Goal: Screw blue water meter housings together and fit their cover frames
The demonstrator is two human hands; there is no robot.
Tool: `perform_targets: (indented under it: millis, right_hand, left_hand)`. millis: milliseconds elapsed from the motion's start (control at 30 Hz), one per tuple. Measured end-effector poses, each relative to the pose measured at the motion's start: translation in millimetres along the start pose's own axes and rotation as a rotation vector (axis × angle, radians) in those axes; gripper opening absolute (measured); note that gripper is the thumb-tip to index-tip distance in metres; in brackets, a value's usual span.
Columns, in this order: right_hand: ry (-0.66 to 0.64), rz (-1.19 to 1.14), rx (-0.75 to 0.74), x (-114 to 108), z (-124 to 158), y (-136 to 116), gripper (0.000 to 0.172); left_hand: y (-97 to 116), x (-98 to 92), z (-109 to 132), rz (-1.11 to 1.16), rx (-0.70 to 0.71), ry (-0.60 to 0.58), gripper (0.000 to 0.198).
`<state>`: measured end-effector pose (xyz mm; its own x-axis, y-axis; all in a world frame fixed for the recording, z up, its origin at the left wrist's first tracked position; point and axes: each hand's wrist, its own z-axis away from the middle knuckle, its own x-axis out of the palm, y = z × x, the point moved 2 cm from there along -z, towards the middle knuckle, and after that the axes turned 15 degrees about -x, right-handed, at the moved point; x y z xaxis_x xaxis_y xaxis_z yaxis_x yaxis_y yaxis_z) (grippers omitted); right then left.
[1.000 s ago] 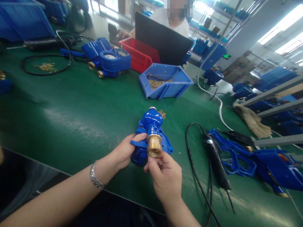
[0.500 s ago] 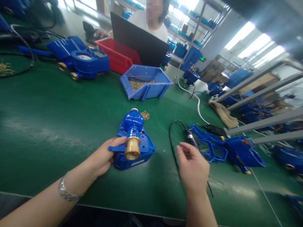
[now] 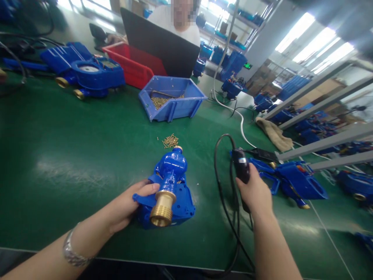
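Observation:
My left hand point(image 3: 131, 204) grips the near left side of a blue water meter point(image 3: 171, 167) with a threaded brass pipe end pointing toward me. The thumb lies on top of its blue plastic housing, while the other fingers are partly hidden. At the right, my right hand point(image 3: 258, 192) is wrapped round a black electric screwdriver point(image 3: 241, 163), whose black cable loops down beside it. Just beyond the meter lies a small pile of brass screws point(image 3: 170, 140).
A blue bin point(image 3: 186, 111) of screws stands ahead, with a red bin point(image 3: 128, 64) behind it. More blue meters point(image 3: 99, 76) lie at the left and right. Grey metal rails point(image 3: 329, 153) cross the right side. A person sits opposite behind a dark panel point(image 3: 160, 42).
My right hand has closed round the electric screwdriver and lifted it, its cable moving along. My left hand has shifted and tilted the meter slightly toward me. The view has moved a little.

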<state>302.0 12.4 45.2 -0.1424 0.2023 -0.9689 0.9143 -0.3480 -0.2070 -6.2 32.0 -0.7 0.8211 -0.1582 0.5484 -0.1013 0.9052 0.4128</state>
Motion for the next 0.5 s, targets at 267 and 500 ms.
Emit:
perform_targets:
  millis: [267, 500]
  right_hand:
    - [0.616, -1.142, -0.220, -81, 17, -75, 0.036]
    - [0.457, -1.431, -0.392, -60, 7, -127, 0.034]
  left_hand:
    - [3, 1.3, 1, -0.086, 0.002, -0.063, 0.030]
    - [7, 2.9, 1, -0.091, -0.030, -0.056, 0.035]
